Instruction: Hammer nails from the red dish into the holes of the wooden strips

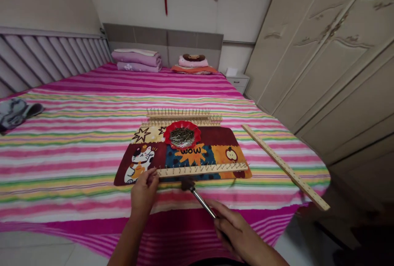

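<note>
Head view: from where I stand, the left hand (pixel 144 188) pinches the left end of the nail-studded wooden strip (pixel 200 170), likely steadying it; the right hand (pixel 231 227) wraps snugly around the hammer (pixel 203 202); beyond both, the red bowl (pixel 167 135) offers nails (pixel 182 137).

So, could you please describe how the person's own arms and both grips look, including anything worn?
The left grip and right grip are ungloved hands. The left forearm and right forearm are bare as far as they show, with no sleeves in view. I see no watch or bracelet.
</note>
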`<state>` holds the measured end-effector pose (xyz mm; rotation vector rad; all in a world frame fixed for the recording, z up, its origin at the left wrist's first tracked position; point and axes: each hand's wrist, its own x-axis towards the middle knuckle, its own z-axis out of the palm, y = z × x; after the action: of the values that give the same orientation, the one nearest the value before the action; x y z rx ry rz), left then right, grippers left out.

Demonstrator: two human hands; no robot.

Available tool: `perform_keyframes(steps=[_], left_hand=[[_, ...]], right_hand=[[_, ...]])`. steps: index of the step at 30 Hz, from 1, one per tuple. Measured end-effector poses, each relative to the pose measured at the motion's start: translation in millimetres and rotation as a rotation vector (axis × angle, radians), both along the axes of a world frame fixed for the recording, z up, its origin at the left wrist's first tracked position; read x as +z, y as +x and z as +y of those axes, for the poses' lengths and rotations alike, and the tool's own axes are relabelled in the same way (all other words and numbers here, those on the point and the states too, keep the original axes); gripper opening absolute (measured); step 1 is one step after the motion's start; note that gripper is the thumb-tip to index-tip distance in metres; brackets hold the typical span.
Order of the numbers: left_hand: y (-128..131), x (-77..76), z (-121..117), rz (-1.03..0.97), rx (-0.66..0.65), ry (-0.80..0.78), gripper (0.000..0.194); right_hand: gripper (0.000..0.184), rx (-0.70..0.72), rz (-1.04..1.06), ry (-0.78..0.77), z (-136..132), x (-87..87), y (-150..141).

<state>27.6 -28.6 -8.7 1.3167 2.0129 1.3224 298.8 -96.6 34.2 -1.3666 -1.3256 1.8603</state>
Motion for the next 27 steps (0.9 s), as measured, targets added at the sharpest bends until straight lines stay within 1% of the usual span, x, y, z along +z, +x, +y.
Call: perform_keyframes(steps=[3,5,7,9,12,14,16,18,22,24,27], left_hand=[[8,19.2,1,0.152,0.048,0.08,0.027],[16,30.3,10,0.247,0.016,0.117,0.026],[26,37.5,28,0.326,-0.056,0.121,0.026],[35,41.5,54,0.414,-0.147,0.093,0.025],[48,45.9,98,0.611,-0.271,0.0,0.026],[55,48.9,125,0.744,-0.35,-0.146,0.027],[60,50.8,146,0.811,-0.393,-0.293,0.027],[64,50.8,161,0.821,-0.391,-0.382,0.024],[68,49.0,176,0.795,-0.375,-0.444,0.018],[67,51.4,177,0.766,-0.39,-0.444,0.015],[58,60.2,171,0.694,-0.419,-0.414,0.012]], right_hand=[[0.066,-0.095,-0.032,-0.113,-12,-36.4,28],[0.07,-0.184,-0.03,-0.142,-19,-59.5,43],[0.068,-0.273,-0.003,-0.138,-24,-77.3,54],[0.066,-0.333,0.033,-0.152,-27,-88.4,60],[0.067,-0.378,0.084,-0.183,-28,-94.6,63],[0.067,-0.397,0.117,-0.182,-27,-95.0,63],[0.067,-0.41,0.143,-0.184,-25,-94.8,62],[0.068,-0.418,0.157,-0.2,-24,-95.0,62],[0.066,-0.445,0.18,-0.206,-24,-96.8,62],[0.064,-0.452,0.2,-0.203,-24,-97.9,62],[0.062,-0.45,0.215,-0.213,-25,-100.3,62]])
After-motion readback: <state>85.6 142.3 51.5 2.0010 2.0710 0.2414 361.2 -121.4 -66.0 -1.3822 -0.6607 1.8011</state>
